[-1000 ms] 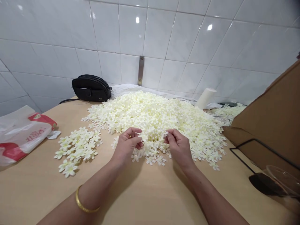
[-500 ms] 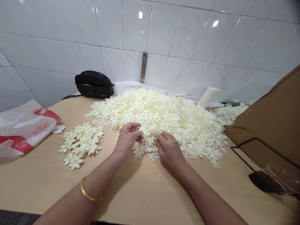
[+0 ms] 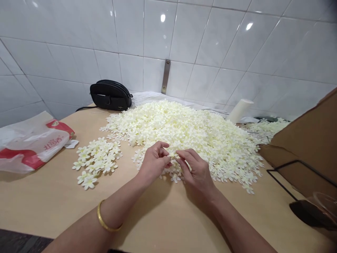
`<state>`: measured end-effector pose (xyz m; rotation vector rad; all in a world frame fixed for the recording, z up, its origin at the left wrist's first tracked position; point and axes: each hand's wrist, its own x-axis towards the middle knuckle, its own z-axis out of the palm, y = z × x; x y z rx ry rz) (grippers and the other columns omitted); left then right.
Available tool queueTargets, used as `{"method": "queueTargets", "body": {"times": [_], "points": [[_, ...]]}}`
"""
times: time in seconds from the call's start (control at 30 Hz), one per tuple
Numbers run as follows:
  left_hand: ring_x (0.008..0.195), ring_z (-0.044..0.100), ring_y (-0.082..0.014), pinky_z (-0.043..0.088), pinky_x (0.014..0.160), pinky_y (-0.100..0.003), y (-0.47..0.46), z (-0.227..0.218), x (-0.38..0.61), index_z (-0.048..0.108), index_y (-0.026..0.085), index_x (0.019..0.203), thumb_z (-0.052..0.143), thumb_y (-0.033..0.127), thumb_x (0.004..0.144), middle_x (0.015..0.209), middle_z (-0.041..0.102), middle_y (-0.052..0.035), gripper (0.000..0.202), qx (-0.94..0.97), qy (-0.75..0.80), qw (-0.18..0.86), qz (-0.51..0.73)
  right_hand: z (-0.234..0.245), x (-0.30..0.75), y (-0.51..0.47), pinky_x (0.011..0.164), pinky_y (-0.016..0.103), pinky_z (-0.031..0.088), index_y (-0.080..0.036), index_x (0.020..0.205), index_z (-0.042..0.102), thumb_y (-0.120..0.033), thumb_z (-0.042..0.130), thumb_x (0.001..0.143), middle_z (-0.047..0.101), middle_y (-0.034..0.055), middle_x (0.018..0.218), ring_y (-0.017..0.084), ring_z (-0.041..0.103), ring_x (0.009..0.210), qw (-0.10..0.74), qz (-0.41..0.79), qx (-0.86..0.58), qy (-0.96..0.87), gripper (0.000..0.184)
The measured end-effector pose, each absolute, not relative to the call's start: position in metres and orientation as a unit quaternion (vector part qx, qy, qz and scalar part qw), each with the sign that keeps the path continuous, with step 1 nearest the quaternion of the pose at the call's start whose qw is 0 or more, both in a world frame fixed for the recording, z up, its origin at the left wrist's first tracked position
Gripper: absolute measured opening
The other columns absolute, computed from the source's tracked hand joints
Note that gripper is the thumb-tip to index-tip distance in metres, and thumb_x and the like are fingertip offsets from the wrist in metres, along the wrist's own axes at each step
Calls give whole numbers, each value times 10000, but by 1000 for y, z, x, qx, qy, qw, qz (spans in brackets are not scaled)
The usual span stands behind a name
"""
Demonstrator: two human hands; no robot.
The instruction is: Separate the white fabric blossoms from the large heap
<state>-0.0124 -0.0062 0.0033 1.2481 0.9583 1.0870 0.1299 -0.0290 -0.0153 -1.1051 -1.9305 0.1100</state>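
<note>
A large heap of pale yellow-white artificial flowers [image 3: 181, 123] covers the back middle of the table. At its front edge my left hand [image 3: 156, 161] has its fingers curled and the thumb against them. My right hand [image 3: 196, 168] pinches with thumb and forefinger, its tips close to those of my left. Between the two sets of fingertips is a pale artificial flower [image 3: 173, 154], partly hidden and hard to separate from the heap behind. Left of my hands lies a smaller cluster of loose flowers [image 3: 98, 160], apart from the heap.
At far left lies a white and red plastic bag [image 3: 37, 140]. A black pouch [image 3: 112, 95] stands against the tiled wall. To the right are a white roll [image 3: 239, 110], a brown cardboard box [image 3: 302, 147] and dark-framed glasses [image 3: 305, 211] at the table's edge.
My right hand has lifted slightly away from the heap and my left hand has come closer to it, so their fingertips nearly meet. The view has shifted a little to the left.
</note>
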Motion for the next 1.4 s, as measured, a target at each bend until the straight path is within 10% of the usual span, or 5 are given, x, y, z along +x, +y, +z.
{"method": "queueTargets", "body": {"times": [0.37,0.67,1.03,1.4], "points": [[559,506,-82,444,615,-252,-8,-2,-10,464,151,946,529,76,612,624,499,46,348,550,363,609,441,-18,130,-32,527,224,346,-155,779,553,-109,366,796,510,26,668,115,452,572,378,56,-487,-785,193],[496,531,-95,434,544,-233,-7,2,-11,483,154,872,606,149,616,555,513,52,284,515,367,629,453,-9,128,-32,501,205,377,-169,694,494,-278,397,815,513,-18,591,107,497,550,443,333,-517,-652,190],[470,520,-95,411,472,-217,-7,-3,-10,515,127,604,619,345,642,555,553,-10,245,510,378,666,393,-18,124,-31,539,229,327,-167,699,465,-163,353,804,466,9,640,113,421,569,426,39,-522,-738,153],[426,487,-79,374,437,-198,-5,1,-12,479,138,585,611,310,635,512,545,3,223,462,409,664,423,-11,140,-21,537,232,395,-167,714,479,-330,452,776,505,-14,609,99,480,533,508,415,-514,-553,176]]}}
